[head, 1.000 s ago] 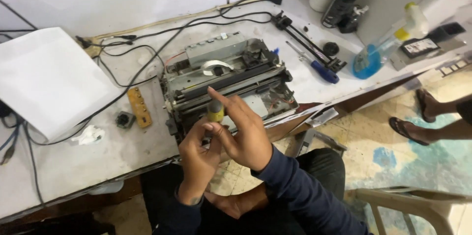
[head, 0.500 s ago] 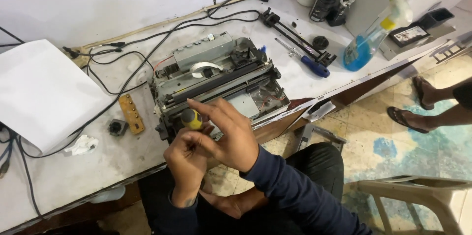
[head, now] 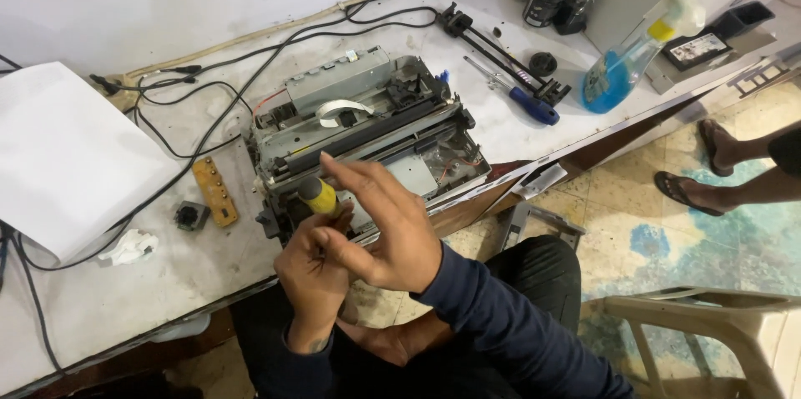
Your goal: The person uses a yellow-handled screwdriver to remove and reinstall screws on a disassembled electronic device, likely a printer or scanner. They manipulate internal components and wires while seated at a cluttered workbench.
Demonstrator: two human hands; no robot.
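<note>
While both hands work close together at the front edge of the white workbench (head: 501,128), the left hand (head: 313,274) is wrapped around a yellow-handled screwdriver (head: 319,196), whose handle top sticks up above the fist; its shaft and tip are hidden behind the hands. The right hand (head: 392,232) lies against the left one with its fingers spread loosely and stretched out over the handle, gripping nothing that shows. Just behind the hands sits an opened grey printer mechanism (head: 363,136) with its cover off, a white ribbon cable (head: 342,108) curling on top. Black cables (head: 217,115) trail across the bench to its left, past a small yellowish circuit board (head: 214,191) and a large white sheet of paper (head: 71,157). To the right of the mechanism lie a blue-handled screwdriver (head: 521,94), a long black rod assembly (head: 496,48) and a spray bottle of blue liquid (head: 634,53). Another person's sandalled feet (head: 709,169) stand on the tiled floor at the right edge.
</note>
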